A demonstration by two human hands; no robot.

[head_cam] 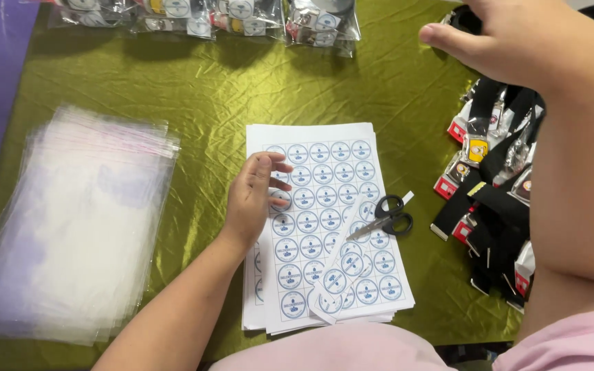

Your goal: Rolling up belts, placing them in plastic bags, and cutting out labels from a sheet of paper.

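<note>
- Sticker sheets [324, 220], a stack printed with round blue labels, lay mid-table, long axis running away from the person.
- Left hand [254, 199] rested on the stack's left edge, grip released, fingertips touching a label; it was the nearer hand.
- Right hand [517, 41] hovered far right over the lanyards [493, 185]; its grip could not be told.
- Scissors [386, 218] lay on the sheets, right of the left hand.
- Table [207, 89] carried olive cloth, clear bags [77, 227] left, and filled packets [256, 17] along the far edge.

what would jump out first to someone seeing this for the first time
The stack of white sheets printed with blue round stickers sits mid-table on the shiny green cloth, with the left hand resting on it and black scissors lying on top. Left lies a pile of clear plastic bags; right, black lanyards.
</note>
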